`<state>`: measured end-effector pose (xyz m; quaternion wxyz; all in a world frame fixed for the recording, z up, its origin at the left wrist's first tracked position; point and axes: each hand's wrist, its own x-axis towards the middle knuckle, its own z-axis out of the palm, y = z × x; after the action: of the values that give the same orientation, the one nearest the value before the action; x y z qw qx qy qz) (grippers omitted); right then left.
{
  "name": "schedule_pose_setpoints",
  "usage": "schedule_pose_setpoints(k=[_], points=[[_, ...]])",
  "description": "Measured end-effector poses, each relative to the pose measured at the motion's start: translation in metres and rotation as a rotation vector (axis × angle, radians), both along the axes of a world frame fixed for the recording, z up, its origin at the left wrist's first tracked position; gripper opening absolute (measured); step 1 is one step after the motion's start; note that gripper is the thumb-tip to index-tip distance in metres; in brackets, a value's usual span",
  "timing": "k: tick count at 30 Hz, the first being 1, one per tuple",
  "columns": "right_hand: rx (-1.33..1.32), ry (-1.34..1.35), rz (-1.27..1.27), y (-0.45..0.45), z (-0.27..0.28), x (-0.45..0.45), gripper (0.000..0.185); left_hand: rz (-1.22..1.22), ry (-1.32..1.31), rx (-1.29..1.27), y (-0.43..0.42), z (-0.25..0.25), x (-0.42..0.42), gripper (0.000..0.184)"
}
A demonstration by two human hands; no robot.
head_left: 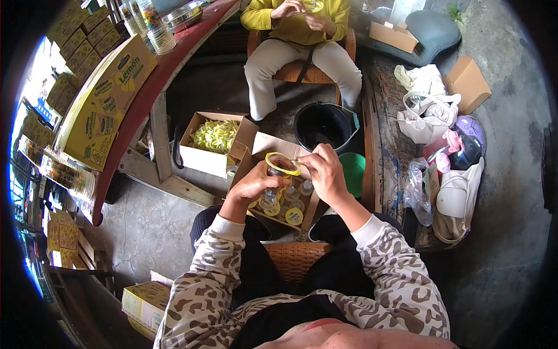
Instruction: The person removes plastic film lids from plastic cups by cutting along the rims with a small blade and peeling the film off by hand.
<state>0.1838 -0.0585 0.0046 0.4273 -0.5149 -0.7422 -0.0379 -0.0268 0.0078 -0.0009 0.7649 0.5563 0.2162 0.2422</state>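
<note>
My left hand [260, 184] is closed around a clear plastic cup [272, 198] with a yellow rim, held tilted above an open carton. At the right side of that rim, the fingers of my right hand [323, 173] are pinched together; what sits between them is too small to make out. Beneath both hands, the carton [268, 143] holds several clear cups [305, 187], some with a yellow printed lid [294, 217].
Left of the carton stands a box of yellow strips [215, 136]. A black bucket [323, 125] and green basin [352, 170] are ahead to the right. Opposite sits a person in yellow [273, 16] holding a yellow-rimmed cup. Bags [430, 110] lie on the right bench; a lemon carton [107, 102] is left.
</note>
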Motion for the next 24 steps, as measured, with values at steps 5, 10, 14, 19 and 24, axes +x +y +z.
schedule_pose_setpoints(k=[5,10,14,19,24], points=[[-0.068,0.166,-0.036,0.005,-0.004,0.009,0.016,0.189,0.147,0.255,-0.001,0.009,0.009,0.059],[-0.048,0.167,-0.076,0.004,0.004,0.015,0.013,0.28,0.2,0.525,0.006,0.005,0.01,0.068],[-0.024,0.182,-0.078,0.005,0.006,0.015,0.013,0.413,0.269,0.714,0.0,0.017,0.014,0.074],[-0.068,0.425,-0.001,0.006,0.004,0.013,0.013,0.53,0.248,0.784,-0.002,0.013,0.014,0.077],[-0.128,0.552,0.019,0.009,0.0,0.013,0.01,0.626,0.26,1.032,-0.005,0.013,0.012,0.07]])
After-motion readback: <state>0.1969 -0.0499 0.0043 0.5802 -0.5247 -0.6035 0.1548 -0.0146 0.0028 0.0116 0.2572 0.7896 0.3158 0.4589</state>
